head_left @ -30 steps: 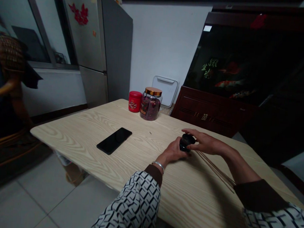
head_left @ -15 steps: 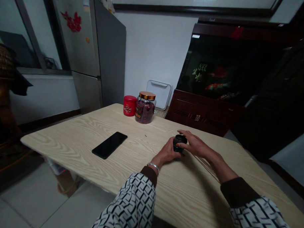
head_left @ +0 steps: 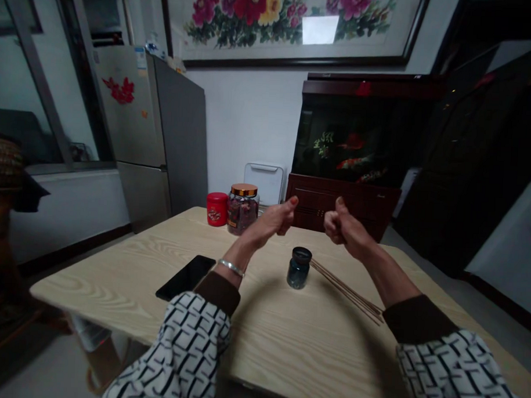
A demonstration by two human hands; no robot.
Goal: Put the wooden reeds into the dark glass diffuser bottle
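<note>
A small dark glass bottle (head_left: pixel 298 271) with a black top stands upright on the wooden table, beneath and between my raised hands. My left hand (head_left: pixel 273 221) is up to the left of the bottle, fingers curled into a fist and thumb pointing up, with nothing in it. On the other side my right hand (head_left: pixel 349 228) makes the same thumb-up fist, also holding nothing. Neither hand touches the bottle. Several thin brown reed sticks (head_left: pixel 347 289) lie in a loose bundle on the table, their far ends close to the bottle's right side.
On the pale wooden table (head_left: pixel 282 345) a black phone (head_left: pixel 184 277) lies partly behind my left sleeve. A red canister (head_left: pixel 217 209) and a copper-lidded jar (head_left: pixel 242 210) stand at the far edge. Beyond are a fridge (head_left: pixel 180 144) and a fish tank (head_left: pixel 350 138).
Both hands have let go of the bottle, lifted and moved apart, and closed into thumb-up fists. The bottle stays standing on the table. The head view has tilted upward.
</note>
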